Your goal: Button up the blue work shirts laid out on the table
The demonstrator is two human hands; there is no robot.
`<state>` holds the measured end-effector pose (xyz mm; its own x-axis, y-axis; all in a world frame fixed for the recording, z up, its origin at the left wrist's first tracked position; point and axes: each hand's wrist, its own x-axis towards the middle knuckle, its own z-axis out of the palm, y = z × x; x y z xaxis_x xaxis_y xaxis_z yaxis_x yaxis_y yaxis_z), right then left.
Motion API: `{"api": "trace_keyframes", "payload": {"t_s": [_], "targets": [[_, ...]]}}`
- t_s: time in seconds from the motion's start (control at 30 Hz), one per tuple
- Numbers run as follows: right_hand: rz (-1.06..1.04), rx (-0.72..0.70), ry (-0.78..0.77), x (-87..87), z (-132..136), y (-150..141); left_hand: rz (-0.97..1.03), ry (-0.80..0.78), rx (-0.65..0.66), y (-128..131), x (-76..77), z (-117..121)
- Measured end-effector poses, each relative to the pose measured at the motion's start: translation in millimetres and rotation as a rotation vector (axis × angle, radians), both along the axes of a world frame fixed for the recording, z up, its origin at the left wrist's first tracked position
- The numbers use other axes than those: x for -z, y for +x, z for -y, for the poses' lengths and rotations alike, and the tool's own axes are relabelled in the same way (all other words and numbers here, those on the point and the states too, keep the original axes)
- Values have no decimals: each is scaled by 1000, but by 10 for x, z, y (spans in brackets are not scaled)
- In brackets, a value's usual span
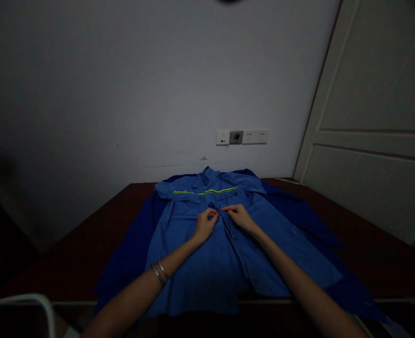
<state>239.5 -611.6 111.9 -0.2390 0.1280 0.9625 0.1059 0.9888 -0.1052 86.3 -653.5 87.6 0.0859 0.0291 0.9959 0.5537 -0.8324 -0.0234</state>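
A blue work jacket [193, 267] with darker blue sleeves lies spread front side up, its collar toward the wall. A yellow-green stripe [221, 190] crosses its chest. My left hand [206, 225] pinches the front edge of the jacket just below the stripe; two silver bangles [159, 272] circle that wrist. Close by on the right, my right hand [239, 216] grips the other edge of the front opening between thumb and fingers. Below both hands the front flaps hang apart. Whether a button sits between the fingertips is too small and dark to make out.
The jacket rests on a dark red-brown table [97, 234], its lower hem hanging over the near edge. Behind stands a pale wall with a row of sockets [254, 136]. A white panelled door [369, 141] is at the right. A white curved tube [47, 305] shows at lower left.
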Motion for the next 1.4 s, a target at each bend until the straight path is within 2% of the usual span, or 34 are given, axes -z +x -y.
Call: {"api": "trace_keyframes", "payload": {"t_s": [0.13,0.27,0.6,0.77,1.0,1.2,1.4], "targets": [[69,-77,-6,1,-7,11,-14,4,10,-21,-6,-39],[45,-86,39,18,-2,-15,-16,-3,22,-29,-11,-50],[26,34,250,63,23,-25,31,-30,22,-29,8,-19],[29,95,295,75,52,-28,46,-45,39,-19,4,-8],[84,202,436,107,92,-34,115,-136,123,4,-15,3],[97,261,463,129,130,-26,117,-161,148,-10,-29,-8],[94,245,464,125,132,-33,120,-154,140,-20,-40,-17]]}}
